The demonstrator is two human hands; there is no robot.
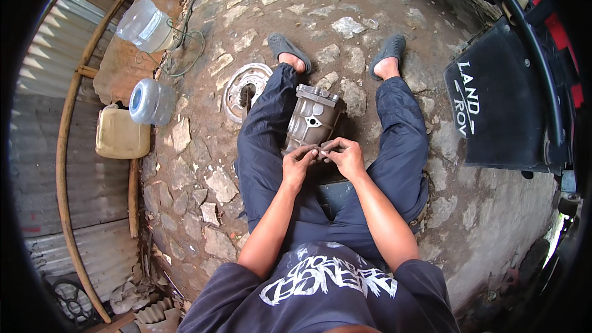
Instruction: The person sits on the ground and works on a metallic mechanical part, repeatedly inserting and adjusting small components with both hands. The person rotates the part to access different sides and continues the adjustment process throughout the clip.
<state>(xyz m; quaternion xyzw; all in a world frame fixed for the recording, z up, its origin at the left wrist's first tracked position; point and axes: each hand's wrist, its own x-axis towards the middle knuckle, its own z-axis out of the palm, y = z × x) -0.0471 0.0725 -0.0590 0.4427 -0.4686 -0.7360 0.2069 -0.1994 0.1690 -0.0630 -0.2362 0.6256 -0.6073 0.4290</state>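
My left hand [298,164] and my right hand [345,157] meet in front of my lap, fingertips pinched close together. Between them is something small and dark that I cannot make out. Just beyond the fingers stands a grey cast-metal housing [313,114], with a flanged top and a small opening in its side; it rests on the ground between my legs. My left fingers are near its lower end and partly cover it; whether they touch it I cannot tell.
Left of my left leg lies a round metal wheel rim [237,102]. Clear plastic jugs [151,102] and a yellowish jerrycan [123,132] stand by the corrugated metal wall [74,166]. A black mud flap [493,98] hangs from a vehicle at right. Uneven stones [221,186] pave the ground.
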